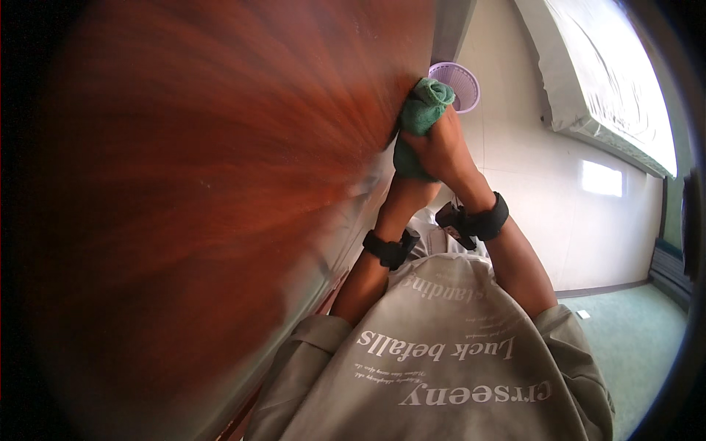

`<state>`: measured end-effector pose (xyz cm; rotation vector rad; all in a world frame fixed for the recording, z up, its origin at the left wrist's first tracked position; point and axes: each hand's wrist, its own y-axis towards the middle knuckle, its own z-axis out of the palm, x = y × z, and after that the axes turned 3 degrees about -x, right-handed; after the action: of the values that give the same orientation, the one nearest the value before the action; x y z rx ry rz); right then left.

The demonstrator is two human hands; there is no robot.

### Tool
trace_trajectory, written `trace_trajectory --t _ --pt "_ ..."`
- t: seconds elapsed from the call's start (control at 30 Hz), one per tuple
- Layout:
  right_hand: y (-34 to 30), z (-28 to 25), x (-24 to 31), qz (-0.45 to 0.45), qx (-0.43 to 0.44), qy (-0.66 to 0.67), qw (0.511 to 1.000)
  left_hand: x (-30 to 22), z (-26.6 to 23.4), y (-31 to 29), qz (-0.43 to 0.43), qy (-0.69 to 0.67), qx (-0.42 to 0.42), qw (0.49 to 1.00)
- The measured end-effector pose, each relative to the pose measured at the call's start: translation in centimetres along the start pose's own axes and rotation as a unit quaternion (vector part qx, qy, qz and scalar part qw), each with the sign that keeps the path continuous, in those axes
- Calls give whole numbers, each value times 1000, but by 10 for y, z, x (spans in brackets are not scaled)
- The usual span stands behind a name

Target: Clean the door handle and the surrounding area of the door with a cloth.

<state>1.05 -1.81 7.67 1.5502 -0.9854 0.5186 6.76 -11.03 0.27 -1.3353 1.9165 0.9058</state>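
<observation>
A bunched green cloth is held in front of me, beside the edge of a reddish-brown wooden surface. Its upper end is rolled into a thick fold. My right hand is closed around the middle of the cloth, the thumb side pressing into it. The lower part of the same cloth covers most of my left hand, so those fingers are hidden. Both wrists wear black straps with small dark devices on them.
Past the cloth, a purple slatted wastebasket stands on the pale floor. A white-covered piece of furniture is at the upper right. Lower right, a small white item lies on green flooring.
</observation>
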Motion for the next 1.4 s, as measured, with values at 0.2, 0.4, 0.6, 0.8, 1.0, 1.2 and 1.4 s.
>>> trace_trajectory --t 0.2,0.4,0.6,0.8,1.0,1.2,1.4 --pt "11 -6 -9 238 172 121 948 -2 -8 2 -4 -20 16 1000" --pt "1 1 -4 61 103 20 993 1 -9 -2 -16 -36 26 999" --pt "-1 7 -3 77 77 -1 994 3 -17 4 -81 -108 142 981" --pt "20 -6 -3 142 159 -10 977 -13 -24 1 -21 -8 44 999" --pt "-1 9 0 -11 59 -21 998 -2 -15 2 -54 -127 39 990" --pt "31 -9 -13 195 112 -8 974 -17 -32 11 -109 73 98 987" --pt "15 -18 -34 344 93 238 904 -14 -33 10 -100 24 60 993"
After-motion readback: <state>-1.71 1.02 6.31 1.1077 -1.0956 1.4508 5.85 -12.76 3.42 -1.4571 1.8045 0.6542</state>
